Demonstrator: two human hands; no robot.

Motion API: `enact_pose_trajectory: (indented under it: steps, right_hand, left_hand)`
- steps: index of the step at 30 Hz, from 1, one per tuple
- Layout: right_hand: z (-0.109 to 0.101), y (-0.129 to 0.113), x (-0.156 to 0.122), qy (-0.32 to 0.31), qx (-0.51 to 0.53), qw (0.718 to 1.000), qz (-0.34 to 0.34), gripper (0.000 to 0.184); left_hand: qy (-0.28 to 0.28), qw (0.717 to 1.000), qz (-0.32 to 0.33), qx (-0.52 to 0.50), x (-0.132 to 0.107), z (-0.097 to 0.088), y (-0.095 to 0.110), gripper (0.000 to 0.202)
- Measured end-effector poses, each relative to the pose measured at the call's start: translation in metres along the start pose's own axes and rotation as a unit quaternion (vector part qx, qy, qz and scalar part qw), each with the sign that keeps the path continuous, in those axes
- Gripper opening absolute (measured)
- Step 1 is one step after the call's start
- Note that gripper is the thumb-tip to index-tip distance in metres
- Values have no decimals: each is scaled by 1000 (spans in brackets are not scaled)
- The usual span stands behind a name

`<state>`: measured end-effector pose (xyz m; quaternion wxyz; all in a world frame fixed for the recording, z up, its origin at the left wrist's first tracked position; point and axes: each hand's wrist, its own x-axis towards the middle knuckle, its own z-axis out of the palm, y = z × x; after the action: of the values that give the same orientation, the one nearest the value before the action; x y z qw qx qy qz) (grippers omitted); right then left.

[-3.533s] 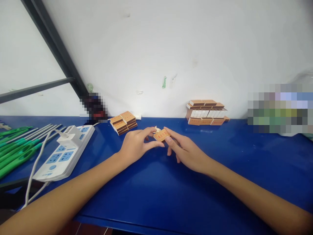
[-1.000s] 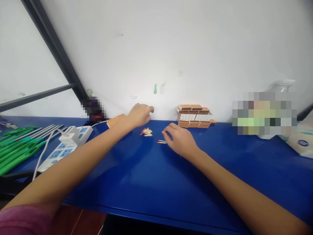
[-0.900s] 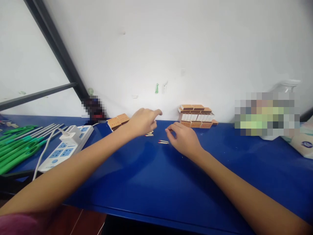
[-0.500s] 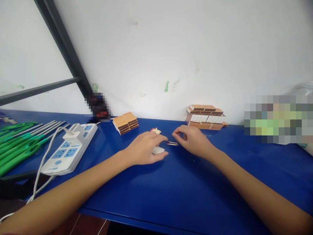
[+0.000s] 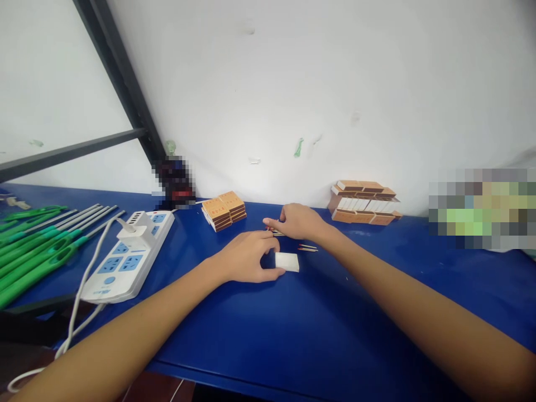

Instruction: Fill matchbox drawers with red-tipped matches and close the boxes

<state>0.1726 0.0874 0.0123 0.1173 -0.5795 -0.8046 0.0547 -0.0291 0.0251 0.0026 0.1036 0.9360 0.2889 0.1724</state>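
My left hand rests on the blue table, thumb and fingers curled, the thumb tip touching a small white matchbox tray. My right hand reaches across just behind it, fingertips pinched over a little pile of matches that it mostly hides. Two loose matches lie to the right of the tray. A stack of orange matchboxes sits to the left by the wall. A bigger stack of boxes and white trays stands to the right by the wall.
A white power strip with a plugged adapter and cable lies on the left. Green-handled tools lie at the far left. A black metal frame slants up the wall. A blurred patch covers things at the right.
The left hand went to the matchbox stack, came back and set a white tray down in front. The right hand left the two loose matches and moved left onto the match pile.
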Motion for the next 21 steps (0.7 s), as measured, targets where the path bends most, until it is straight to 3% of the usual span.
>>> enact_pose_trajectory:
  steps: [3, 7, 9, 13, 21]
  right_hand:
    - [-6, 7, 1, 2, 14, 998, -54, 29]
    - [-15, 22, -4, -30, 55, 985, -162, 40]
    - [-15, 27, -7, -36, 73, 977, -196, 31]
    - [-10, 30, -8, -35, 91, 976, -196, 13]
    - [-9, 29, -7, -59, 84, 979, -177, 7]
  left_hand:
    - [3, 1000, 12, 2, 0, 0, 2, 29]
    - [-1, 1000, 17, 4, 0, 0, 2, 28]
    - [-2, 1000, 15, 7, 0, 0, 2, 28]
    - [-4, 1000, 11, 9, 0, -1, 2, 29]
    - [-15, 1000, 11, 10, 0, -1, 2, 29]
